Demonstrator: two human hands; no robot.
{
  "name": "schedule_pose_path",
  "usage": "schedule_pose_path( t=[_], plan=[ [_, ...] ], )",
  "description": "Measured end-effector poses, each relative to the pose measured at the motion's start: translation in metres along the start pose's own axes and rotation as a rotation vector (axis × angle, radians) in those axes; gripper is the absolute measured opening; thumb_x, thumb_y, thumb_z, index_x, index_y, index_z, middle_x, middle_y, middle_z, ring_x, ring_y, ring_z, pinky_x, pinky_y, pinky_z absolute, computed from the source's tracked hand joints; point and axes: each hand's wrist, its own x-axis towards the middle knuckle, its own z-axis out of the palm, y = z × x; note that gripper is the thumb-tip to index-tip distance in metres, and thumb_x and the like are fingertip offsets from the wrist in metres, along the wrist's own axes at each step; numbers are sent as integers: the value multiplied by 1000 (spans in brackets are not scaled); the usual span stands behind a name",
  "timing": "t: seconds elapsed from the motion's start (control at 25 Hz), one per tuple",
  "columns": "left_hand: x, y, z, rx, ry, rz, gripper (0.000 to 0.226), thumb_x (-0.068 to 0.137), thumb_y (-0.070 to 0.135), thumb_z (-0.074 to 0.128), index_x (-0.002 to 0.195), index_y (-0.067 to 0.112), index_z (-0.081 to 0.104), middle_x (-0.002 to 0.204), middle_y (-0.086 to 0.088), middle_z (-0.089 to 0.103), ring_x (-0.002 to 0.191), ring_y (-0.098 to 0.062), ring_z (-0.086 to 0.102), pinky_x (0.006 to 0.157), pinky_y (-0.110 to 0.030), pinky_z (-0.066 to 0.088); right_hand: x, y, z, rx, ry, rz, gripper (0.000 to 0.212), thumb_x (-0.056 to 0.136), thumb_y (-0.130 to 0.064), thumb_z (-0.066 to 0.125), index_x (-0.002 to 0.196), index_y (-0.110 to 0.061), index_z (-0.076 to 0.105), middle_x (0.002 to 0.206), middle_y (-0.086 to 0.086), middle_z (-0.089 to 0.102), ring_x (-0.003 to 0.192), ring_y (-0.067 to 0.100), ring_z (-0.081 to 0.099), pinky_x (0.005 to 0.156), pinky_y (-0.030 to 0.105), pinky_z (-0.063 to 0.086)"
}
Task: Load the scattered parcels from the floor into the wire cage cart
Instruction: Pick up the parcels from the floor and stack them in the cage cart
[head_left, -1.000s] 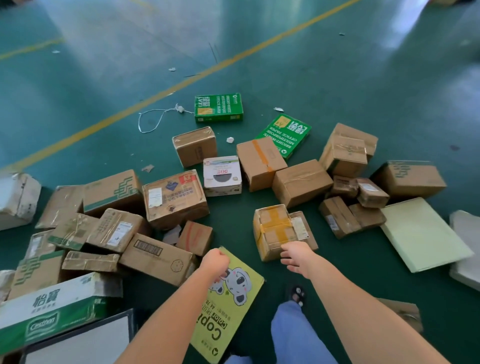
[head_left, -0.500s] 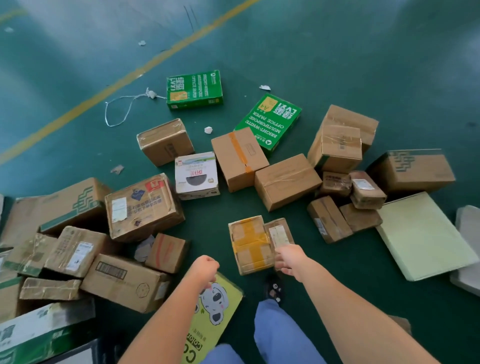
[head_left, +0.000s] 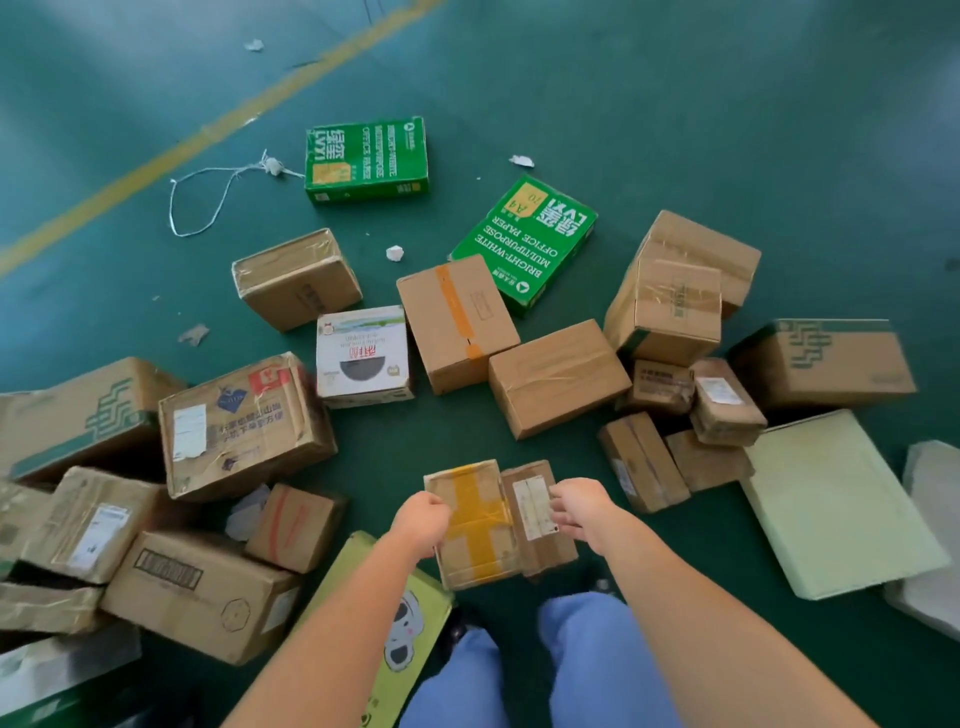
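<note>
Low centre, fingers: left hand (head_left: 421, 521) curled at the left edge of the yellow-taped parcel (head_left: 475, 525); a firm grip can't be confirmed. Right hand (head_left: 579, 506) has fingers (head_left: 558, 496) curled down over the labelled brown parcel (head_left: 540, 519); can't tell if it's pinching.
Target parcels: side by side, touching, on the green floor (head_left: 779, 130) just ahead of the blue trouser legs (head_left: 571, 670).
Near left: yellow panda-print carton (head_left: 395, 613), small red-marked box (head_left: 293, 527), pile of brown cartons (head_left: 197, 592).
Ahead: white printed box (head_left: 363, 353), orange-taped box (head_left: 457, 322), two green paper packs (head_left: 366, 158).
Right: cluster of small brown boxes (head_left: 675, 410), pale green flat pack (head_left: 831, 499).
Far left: yellow floor line (head_left: 156, 161), loose string (head_left: 208, 197).
</note>
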Motion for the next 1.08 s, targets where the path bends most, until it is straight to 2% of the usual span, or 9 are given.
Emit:
schedule_pose_path(
  t=[0.16,0.24,0.4,0.56,0.72,0.84,0.92,1.0,1.08],
  plan=[
    [26,66,17,-22,20,-7,20,95,13,41,109,14,55,91,-5,56,74,-21,57,68,-32,50,33,-45,-42,-10,23,47,10,99,-14,48,98,-8,56,112,13,64,107,25,62,90,36,50],
    [49,104,37,-52,24,-43,15,96,14,42,105,15,54,98,-7,58,86,-25,61,71,-34,51,68,-74,-68,-50,10,57,17,99,-14,49,110,-5,58,110,10,63,100,23,62,87,35,51],
    [128,168,83,-143,55,-121,17,96,12,44,109,10,56,91,-6,57,82,-24,56,68,-32,45,169,-136,-117,-178,-3,7,32,97,-16,52,127,-5,55,109,11,60,92,24,58,80,35,49],
    [229,209,131,-215,88,-156,38,97,16,51,134,9,45,109,-11,57,95,-27,60,85,-37,47,288,-187,-143,-340,70,-103,42,97,-18,52,138,-13,47,136,8,51,122,27,49,102,40,40],
    [322,213,165,-292,147,-216,57,97,18,52,147,10,27,137,-14,47,115,-29,52,84,-31,38,395,-197,-144,-466,147,-165,53,95,-21,53,146,-20,36,145,6,42,130,28,43,106,41,38],
    [374,192,182,-354,181,-299,72,96,24,54,153,15,11,151,-14,33,133,-34,40,103,-41,36,451,-183,-141,-522,195,-160,57,92,-26,58,144,-21,35,144,7,41,129,28,43,108,47,38],
    [396,176,192,-419,173,-354,81,95,28,56,154,17,1,157,-11,25,139,-35,32,111,-45,29,476,-176,-142,-543,199,-115,71,93,-29,59,151,-21,20,155,7,27,139,30,31,113,49,30],
    [410,164,201,-512,132,-390,87,94,33,58,154,18,-3,159,-9,20,141,-34,28,114,-47,27,492,-170,-144,-555,170,-80,83,92,-34,60,154,-23,6,159,6,17,144,31,21,116,50,23],
    [414,159,207,-582,109,-394,87,91,38,60,154,17,4,157,-8,23,139,-32,31,113,-49,28,496,-167,-145,-599,167,-94,84,91,-40,61,154,-22,10,157,8,19,142,33,23,115,50,25]
  ],
)
